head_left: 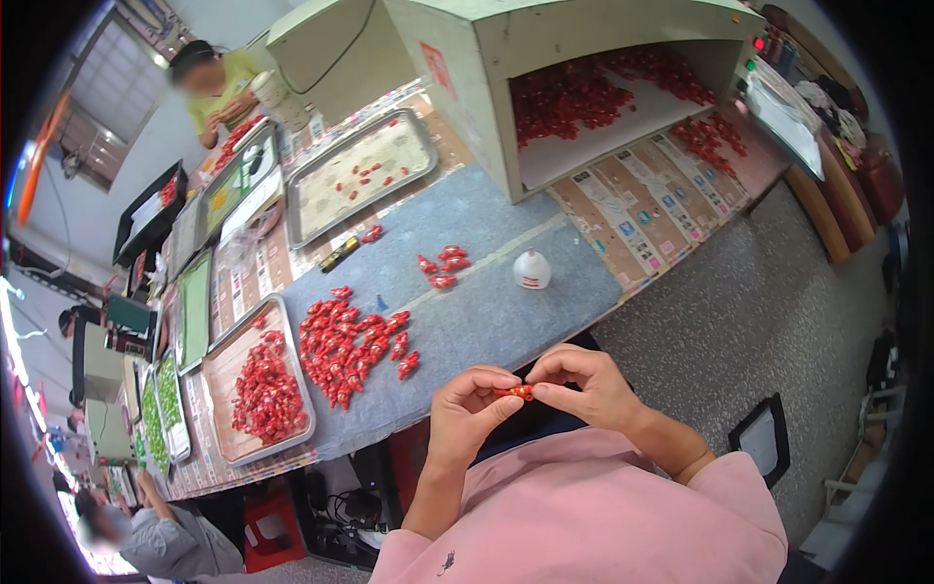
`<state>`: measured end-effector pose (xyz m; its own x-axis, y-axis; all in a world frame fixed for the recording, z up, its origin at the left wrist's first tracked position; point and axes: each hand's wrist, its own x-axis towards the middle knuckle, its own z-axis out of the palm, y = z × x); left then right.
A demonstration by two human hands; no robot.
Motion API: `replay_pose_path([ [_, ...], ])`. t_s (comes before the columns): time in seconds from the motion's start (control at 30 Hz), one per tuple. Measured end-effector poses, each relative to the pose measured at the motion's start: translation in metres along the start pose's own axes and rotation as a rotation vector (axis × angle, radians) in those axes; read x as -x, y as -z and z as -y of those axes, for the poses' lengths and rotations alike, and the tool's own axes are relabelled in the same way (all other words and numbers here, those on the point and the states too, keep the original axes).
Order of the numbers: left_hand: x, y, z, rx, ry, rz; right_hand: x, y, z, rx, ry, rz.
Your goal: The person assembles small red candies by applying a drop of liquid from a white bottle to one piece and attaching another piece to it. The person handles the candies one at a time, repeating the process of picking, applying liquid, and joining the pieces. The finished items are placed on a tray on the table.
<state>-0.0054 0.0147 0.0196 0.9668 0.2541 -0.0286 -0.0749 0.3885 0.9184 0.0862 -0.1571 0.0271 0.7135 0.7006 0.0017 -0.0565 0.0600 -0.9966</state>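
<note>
Between my left hand [469, 407] and my right hand [576, 385] is a small red figurine [518, 392] with gold markings. Fingertips of both hands pinch it, in front of my body and just off the table's near edge; much of it is covered by the fingers. On the blue-grey table mat [457, 336] ahead lies a loose pile of similar red figurines [345, 346]. A smaller group of red figurines [444, 265] sits farther back. A white squeeze bottle [531, 270] stands upright to the right of that group.
Left of the pile, a metal tray [309, 414] holds many red pieces. Behind is another tray [413, 161] with scattered ones. A large beige box-shaped machine [477, 107] contains more red pieces. Two people [229, 92] [180, 540] sit farther off. A dark-yellow tube [340, 254] lies near the mat's back edge.
</note>
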Motion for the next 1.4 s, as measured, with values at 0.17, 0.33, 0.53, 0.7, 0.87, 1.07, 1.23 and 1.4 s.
replay_pose_path([
  [0.17, -0.006, 0.040, -0.015, -0.450, -0.246, -0.291, 0.003, 0.011, -0.010, 0.019, 0.009, -0.073],
  [0.33, -0.013, 0.098, -0.037, -0.941, -0.372, -0.665, 0.004, 0.016, -0.014, 0.024, -0.023, -0.063],
  [0.53, -0.026, 0.094, -0.045, -1.379, -0.632, -0.749, 0.004, 0.017, -0.016, 0.033, -0.028, -0.069],
  [0.7, -0.056, 0.052, -0.034, -1.274, -0.683, -0.569, 0.002, 0.016, -0.016, 0.055, -0.022, -0.069],
  [0.87, -0.093, 0.023, -0.020, -1.402, -0.562, -0.498, 0.008, 0.018, -0.012, 0.077, -0.010, -0.081],
  [1.07, -0.102, 0.022, -0.011, -1.445, -0.412, -0.407, 0.013, 0.024, -0.017, 0.052, -0.020, -0.123],
  [1.23, -0.092, 0.028, -0.010, -1.416, -0.401, -0.319, 0.005, 0.029, -0.013, 0.148, 0.080, -0.147],
  [1.4, -0.072, 0.020, -0.013, -1.002, -0.310, -0.297, -0.020, 0.039, -0.006, 0.314, 0.204, -0.296],
])
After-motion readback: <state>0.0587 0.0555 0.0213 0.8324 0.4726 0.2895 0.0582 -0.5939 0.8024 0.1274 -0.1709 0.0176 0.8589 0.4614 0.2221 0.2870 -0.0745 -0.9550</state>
